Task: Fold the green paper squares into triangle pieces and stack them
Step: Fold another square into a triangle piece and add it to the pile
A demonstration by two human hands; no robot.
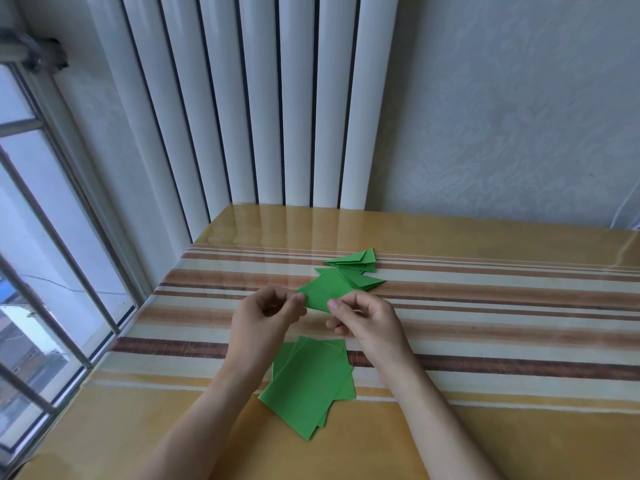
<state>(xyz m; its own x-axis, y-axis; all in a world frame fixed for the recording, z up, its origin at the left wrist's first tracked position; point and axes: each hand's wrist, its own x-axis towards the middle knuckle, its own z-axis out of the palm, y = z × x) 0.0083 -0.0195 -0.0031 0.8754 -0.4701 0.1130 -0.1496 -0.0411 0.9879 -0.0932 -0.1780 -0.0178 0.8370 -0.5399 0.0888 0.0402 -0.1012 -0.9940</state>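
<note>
Pinching one green paper [322,292] in both hands' grip, left hand [265,315] and right hand [367,322] hover between folded triangles [356,268] and loose squares [308,379] on the striped counter [485,341].

No text, label, brand, number or sign can be read anywhere in the head view. The green paper [322,292] held above the desk [485,341] is plain, and nothing is printed on the sheets near the desk's front edge or on the folded pieces toward its far edge. The desk's cover is marked only by stripes, without lettering.
</note>
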